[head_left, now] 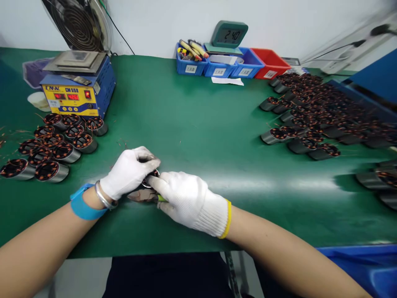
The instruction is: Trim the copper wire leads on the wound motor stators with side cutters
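Note:
My left hand (pixel 128 171), in a white glove, is closed around a motor stator (pixel 145 183), a metal ring with copper windings, just above the green table. Much of that stator is hidden by my fingers. My right hand (pixel 192 203), in a white knitted glove with a yellow cuff, is wrapped round the green handle of diagonal cutting pliers (pixel 142 195). Its index finger reaches to the stator's opening, while the jaws point left below the stator. A blue band (pixel 85 203) and a silver bangle (pixel 104 196) circle my left wrist.
Several stators (pixel 52 169) stand at the left, before a blue and yellow CM558 device (pixel 77 93). Many more stators (pixel 310 111) crowd the right side. Blue bins (pixel 190 68), a red bin (pixel 271 64) and a digital clock (pixel 230 34) line the back wall.

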A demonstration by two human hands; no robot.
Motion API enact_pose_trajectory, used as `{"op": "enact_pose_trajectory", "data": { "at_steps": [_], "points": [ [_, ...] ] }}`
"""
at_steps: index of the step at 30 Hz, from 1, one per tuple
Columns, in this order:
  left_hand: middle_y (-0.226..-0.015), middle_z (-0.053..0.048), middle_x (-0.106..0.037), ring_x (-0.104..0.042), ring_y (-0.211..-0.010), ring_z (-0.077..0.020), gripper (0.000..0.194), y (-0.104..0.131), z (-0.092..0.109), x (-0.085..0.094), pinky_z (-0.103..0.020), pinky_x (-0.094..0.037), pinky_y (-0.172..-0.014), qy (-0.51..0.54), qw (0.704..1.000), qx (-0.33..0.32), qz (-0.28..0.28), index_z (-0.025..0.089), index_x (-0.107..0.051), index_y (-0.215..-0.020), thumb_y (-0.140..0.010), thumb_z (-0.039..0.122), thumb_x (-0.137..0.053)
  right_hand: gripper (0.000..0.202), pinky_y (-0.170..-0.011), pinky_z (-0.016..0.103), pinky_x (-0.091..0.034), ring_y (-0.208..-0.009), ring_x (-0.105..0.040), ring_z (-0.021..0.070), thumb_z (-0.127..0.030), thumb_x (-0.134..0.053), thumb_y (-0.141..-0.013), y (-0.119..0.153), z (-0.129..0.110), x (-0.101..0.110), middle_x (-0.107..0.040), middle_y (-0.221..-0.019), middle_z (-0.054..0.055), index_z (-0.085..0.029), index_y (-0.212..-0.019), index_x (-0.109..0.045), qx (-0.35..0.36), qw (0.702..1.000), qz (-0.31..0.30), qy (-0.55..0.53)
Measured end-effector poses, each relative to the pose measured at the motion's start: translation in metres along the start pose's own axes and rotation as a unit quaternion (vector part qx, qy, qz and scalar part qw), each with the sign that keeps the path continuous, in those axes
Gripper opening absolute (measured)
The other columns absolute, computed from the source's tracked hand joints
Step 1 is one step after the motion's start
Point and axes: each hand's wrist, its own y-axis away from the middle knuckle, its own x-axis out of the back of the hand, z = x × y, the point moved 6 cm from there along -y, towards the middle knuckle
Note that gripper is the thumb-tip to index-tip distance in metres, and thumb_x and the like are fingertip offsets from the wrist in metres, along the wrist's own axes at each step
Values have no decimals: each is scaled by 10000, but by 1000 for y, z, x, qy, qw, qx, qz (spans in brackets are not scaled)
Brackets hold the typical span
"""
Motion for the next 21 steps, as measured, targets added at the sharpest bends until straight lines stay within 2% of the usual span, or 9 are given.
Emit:
{"op": "enact_pose_trajectory", "data": {
  "at_steps": [4,6,8,10,13,15,16,18,21],
  "points": [
    [-599,28,-554,-506,-579,-122,229,4,-11,42,-269,-435,-596,47,969,36,240,191,-641,-728,-804,404,-610,424,-544,311,-400,-795,-636,239,-295,-565,-860,2,3,-1,-665,-1019,75,-207,-1272,-520,-22,999,7,-35],
    [-570,32,-539,-479,-531,-115,266,9,-12,64,-265,-401,-540,56,952,45,297,190,-661,-757,-792,452,-632,437,-550,305,-411,-799,-641,238,-285,-558,-859,3,3,-3,-672,-1017,80,-205,-1287,-523,-26,998,0,-62],
    [-566,9,-586,-495,-496,-129,313,8,-10,70,-272,-382,-490,32,973,60,221,185,-705,-768,-741,496,-678,429,-582,308,-441,-809,-645,235,-283,-568,-851,5,4,-1,-680,-1005,84,-202,-1272,-545,-31,994,10,-107],
    [-624,-24,-667,-561,-524,-168,341,7,-6,58,-286,-409,-485,-20,996,70,58,190,-744,-807,-690,509,-723,395,-660,317,-485,-844,-648,218,-296,-581,-851,5,9,6,-683,-1019,77,-210,-1236,-574,-60,974,72,-208],
    [-784,-29,-737,-659,-715,-224,289,12,-1,35,-302,-500,-616,-85,990,47,-105,218,-749,-835,-726,480,-695,347,-721,312,-519,-826,-641,170,-340,-544,-891,8,33,11,-671,-1022,65,-209,-1210,-572,-165,869,207,-418],
    [-794,-24,-738,-668,-766,-231,249,12,1,28,-303,-516,-682,-88,990,33,-107,212,-732,-778,-758,450,-662,389,-694,313,-528,-806,-631,162,-330,-538,-879,6,46,4,-656,-1007,71,-188,-1241,-531,-198,798,246,-513],
    [-784,-25,-734,-667,-766,-232,245,10,1,26,-305,-519,-696,-82,992,31,-92,206,-722,-762,-769,439,-647,416,-690,319,-530,-809,-627,166,-309,-548,-856,3,49,0,-650,-998,73,-175,-1249,-517,-191,784,243,-538],
    [-800,-34,-732,-667,-800,-242,257,7,-1,25,-317,-527,-743,-63,997,30,-45,193,-709,-771,-784,437,-629,439,-700,331,-527,-806,-618,168,-263,-558,-816,-4,52,-7,-648,-976,65,-164,-1242,-517,-171,796,208,-543],
    [-962,-79,-739,-670,-933,-274,331,4,-9,26,-364,-536,-859,5,999,37,37,157,-704,-926,-781,447,-638,391,-700,336,-510,-740,-597,158,-268,-525,-848,-6,61,-6,-653,-917,36,-177,-1228,-551,-187,855,142,-463]
  ]
}}
